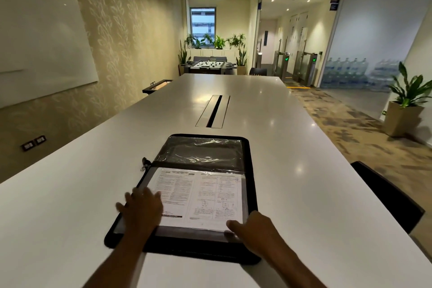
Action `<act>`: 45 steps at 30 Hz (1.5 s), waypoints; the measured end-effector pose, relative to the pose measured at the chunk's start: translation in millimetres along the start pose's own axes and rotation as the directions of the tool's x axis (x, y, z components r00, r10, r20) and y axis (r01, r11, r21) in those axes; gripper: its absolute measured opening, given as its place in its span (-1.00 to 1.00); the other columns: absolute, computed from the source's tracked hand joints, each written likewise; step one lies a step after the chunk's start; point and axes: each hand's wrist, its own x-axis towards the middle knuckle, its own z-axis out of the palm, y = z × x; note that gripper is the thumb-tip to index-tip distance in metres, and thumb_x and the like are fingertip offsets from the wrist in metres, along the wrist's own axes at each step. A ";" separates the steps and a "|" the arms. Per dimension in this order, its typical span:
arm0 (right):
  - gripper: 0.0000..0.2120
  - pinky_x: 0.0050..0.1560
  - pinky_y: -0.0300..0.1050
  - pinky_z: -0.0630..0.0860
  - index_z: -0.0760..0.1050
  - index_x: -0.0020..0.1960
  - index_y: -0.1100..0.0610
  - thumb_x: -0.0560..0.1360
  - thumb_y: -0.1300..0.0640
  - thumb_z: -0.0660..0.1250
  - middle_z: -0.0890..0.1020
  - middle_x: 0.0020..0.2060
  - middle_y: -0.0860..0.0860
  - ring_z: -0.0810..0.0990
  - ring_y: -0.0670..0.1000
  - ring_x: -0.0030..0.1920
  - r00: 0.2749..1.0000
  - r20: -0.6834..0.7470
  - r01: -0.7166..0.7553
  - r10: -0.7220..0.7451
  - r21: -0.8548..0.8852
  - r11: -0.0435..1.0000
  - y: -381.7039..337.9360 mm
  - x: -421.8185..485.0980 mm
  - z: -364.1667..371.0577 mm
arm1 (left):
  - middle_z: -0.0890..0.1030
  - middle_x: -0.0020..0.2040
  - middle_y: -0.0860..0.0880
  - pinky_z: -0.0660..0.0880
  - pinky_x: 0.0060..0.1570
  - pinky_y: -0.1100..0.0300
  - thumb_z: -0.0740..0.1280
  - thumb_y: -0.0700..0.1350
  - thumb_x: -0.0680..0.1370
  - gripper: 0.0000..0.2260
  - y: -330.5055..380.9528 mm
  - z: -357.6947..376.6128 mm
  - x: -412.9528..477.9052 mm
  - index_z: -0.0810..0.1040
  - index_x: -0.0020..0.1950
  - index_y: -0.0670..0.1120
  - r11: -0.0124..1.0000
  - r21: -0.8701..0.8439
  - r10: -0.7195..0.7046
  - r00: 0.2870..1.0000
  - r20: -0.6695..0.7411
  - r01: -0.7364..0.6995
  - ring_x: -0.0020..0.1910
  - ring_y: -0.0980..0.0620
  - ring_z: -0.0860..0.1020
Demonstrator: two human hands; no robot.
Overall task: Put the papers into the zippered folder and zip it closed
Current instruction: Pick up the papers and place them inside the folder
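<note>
The fingers [131,196] of the left hand [142,211] are spread flat on the papers' [201,196] left edge. The right hand [253,229] rests near the lower right corner; whether it pinches something I cannot tell. The zippered folder [251,170] lies open on the white table [304,147], its long axis pointing away from the person, papers in the near half.
</note>
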 end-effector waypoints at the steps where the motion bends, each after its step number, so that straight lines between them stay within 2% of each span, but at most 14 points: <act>1: -0.64 -0.36 -0.31 0.39 0.35 -0.02 0.07 0.44 -0.17 0.35 0.57 -0.01 -0.01 0.55 -0.10 -0.19 1.000 0.002 -0.001 0.001 0.001 1.000 -3.1 -1.2 1.2 | 0.49 0.16 -0.17 0.29 0.23 -0.20 0.07 0.17 0.58 -0.56 -4.2 -2.9 2.5 0.48 0.19 -0.12 0.998 -0.037 -0.058 0.998 0.024 0.059 0.20 -0.20 0.41; 4: -0.48 -0.06 -0.14 0.54 0.42 0.16 0.15 0.42 -0.23 0.33 0.60 0.16 0.05 0.61 0.07 0.05 1.000 0.004 -0.004 0.004 -0.021 1.000 -6.8 0.1 6.9 | 0.50 0.12 -0.18 0.40 0.15 -0.12 0.07 0.15 0.59 -0.56 -11.1 -8.3 1.5 0.45 0.25 -0.15 0.993 -0.094 -0.070 0.996 0.052 0.074 0.13 -0.20 0.47; 7: -0.34 0.10 -0.09 0.51 0.48 0.27 0.14 0.42 -0.36 0.22 0.59 0.22 0.07 0.58 0.12 0.13 0.999 0.029 0.018 -0.014 -0.135 0.991 -5.6 8.7 12.4 | 0.56 0.10 -0.20 0.45 0.08 -0.04 0.06 0.12 0.61 -0.56 -11.1 -15.3 -8.2 0.50 0.19 -0.18 0.983 -0.157 -0.085 0.996 0.039 0.090 0.09 -0.20 0.52; 9: -0.29 0.21 -0.02 0.46 0.48 0.28 0.15 0.43 -0.40 0.16 0.57 0.25 0.10 0.55 0.14 0.17 0.999 0.028 0.030 -0.024 -0.238 0.971 -2.7 19.1 8.7 | 0.59 0.06 -0.16 0.48 0.00 0.02 0.05 0.07 0.61 -0.62 -7.6 -19.2 -15.2 0.56 0.12 -0.12 0.991 -0.111 -0.068 0.997 0.047 0.073 0.05 -0.17 0.56; 14: -0.21 0.19 0.02 0.45 0.35 0.31 0.25 0.41 -0.38 0.26 0.51 0.26 0.18 0.42 0.22 0.29 0.992 -0.117 -0.071 0.040 -0.283 0.956 6.6 49.6 -22.9 | 0.60 -0.14 -0.02 0.34 -0.36 0.20 0.21 -0.13 0.48 -0.84 3.2 -30.5 -26.8 0.59 -0.08 -0.04 0.996 -0.088 -0.020 0.999 0.047 0.024 -0.22 -0.01 0.55; 16: -0.22 0.21 0.03 0.45 0.33 0.30 0.26 0.40 -0.36 0.28 0.49 0.24 0.19 0.43 0.21 0.27 0.977 -0.211 -0.091 0.027 -0.297 0.950 10.1 49.8 -24.8 | 0.58 -0.11 -0.04 0.37 -0.33 0.18 0.21 -0.14 0.49 -0.83 7.5 -30.4 -27.8 0.58 -0.03 -0.08 0.991 -0.134 -0.006 1.000 0.022 0.009 -0.21 -0.01 0.52; 19: -0.14 0.26 0.02 0.40 0.31 0.30 0.28 0.33 -0.40 0.29 0.47 0.23 0.20 0.42 0.20 0.24 0.923 -0.385 -0.125 0.002 -0.296 0.947 14.6 35.9 -4.4 | 0.53 0.05 -0.14 0.49 -0.11 0.09 0.19 -0.20 0.51 -0.79 12.5 -25.4 -24.5 0.50 0.11 -0.18 0.987 -0.144 0.063 0.998 -0.024 -0.066 0.01 -0.10 0.53; 25: 0.14 0.52 0.10 0.05 -0.03 0.50 0.40 0.34 -0.47 0.19 0.10 0.50 0.32 0.00 0.28 0.52 0.969 -0.243 -0.120 0.034 -0.350 0.929 26.1 21.0 35.6 | 0.56 0.06 -0.15 0.52 -0.05 0.12 0.22 -0.20 0.54 -0.81 16.3 -21.1 -22.4 0.53 0.11 -0.16 0.991 -0.118 0.068 0.994 0.079 -0.059 0.05 -0.12 0.55; 28: 0.12 0.53 0.10 -0.01 -0.01 0.51 0.38 0.35 -0.45 0.21 0.07 0.51 0.34 -0.03 0.28 0.53 0.978 -0.202 -0.123 0.043 -0.404 0.906 33.1 40.2 12.4 | 0.57 0.07 -0.18 0.52 -0.05 0.11 0.19 -0.22 0.56 -0.82 23.1 -21.8 -30.4 0.51 0.11 -0.20 0.983 -0.183 0.036 0.994 0.107 -0.016 0.05 -0.14 0.57; 32: -0.10 0.47 0.07 0.17 0.26 0.44 0.29 0.37 -0.34 0.29 0.20 0.49 0.24 0.10 0.22 0.50 0.988 -0.137 -0.118 0.067 -0.410 0.905 35.1 68.7 -37.8 | 0.61 0.00 -0.21 0.46 -0.20 0.09 0.30 -0.27 0.51 -0.86 51.7 -23.8 -53.1 0.56 0.04 -0.26 0.952 -0.304 0.068 0.986 0.155 -0.018 -0.02 -0.20 0.60; 35: -0.33 0.33 0.07 0.37 0.37 0.34 0.29 0.43 -0.16 0.31 0.38 0.34 0.26 0.33 0.23 0.34 0.966 -0.245 -0.173 0.085 -0.361 0.916 29.0 69.9 -46.8 | 0.62 0.08 -0.11 0.50 -0.07 0.17 0.27 -0.22 0.53 -0.82 75.2 -26.0 -65.6 0.55 0.11 -0.19 0.976 -0.204 0.121 0.972 0.202 -0.079 0.09 -0.08 0.60; 38: -0.42 0.24 0.01 0.46 0.41 0.31 0.24 0.47 -0.17 0.26 0.44 0.25 0.26 0.42 0.23 0.24 0.958 -0.271 -0.187 0.097 -0.331 0.925 23.4 49.1 -20.7 | 0.63 0.07 -0.08 0.51 -0.03 0.17 0.26 -0.12 0.48 -0.82 86.7 -23.1 -67.7 0.56 0.05 -0.09 0.964 -0.188 0.217 0.965 0.147 -0.188 0.09 -0.05 0.60; 42: -0.34 0.40 0.07 0.31 0.26 0.43 0.26 0.51 -0.17 0.21 0.27 0.41 0.29 0.26 0.24 0.41 0.976 -0.206 -0.145 0.077 -0.341 0.929 27.8 27.2 9.3 | 0.52 0.19 -0.16 0.44 0.19 0.10 0.20 -0.13 0.51 -0.77 87.3 -16.8 -67.7 0.51 0.13 -0.13 0.950 -0.091 0.303 0.951 0.056 -0.297 0.20 -0.11 0.48; 45: -0.31 0.45 0.09 0.24 0.19 0.48 0.27 0.54 -0.18 0.16 0.19 0.47 0.30 0.19 0.24 0.46 0.982 -0.168 -0.139 0.087 -0.333 0.933 31.0 34.1 1.0 | 0.51 0.20 -0.18 0.44 0.16 0.10 0.15 -0.18 0.54 -0.75 85.2 -11.0 -69.8 0.47 0.18 -0.20 0.949 -0.087 0.312 0.941 0.133 -0.303 0.20 -0.12 0.48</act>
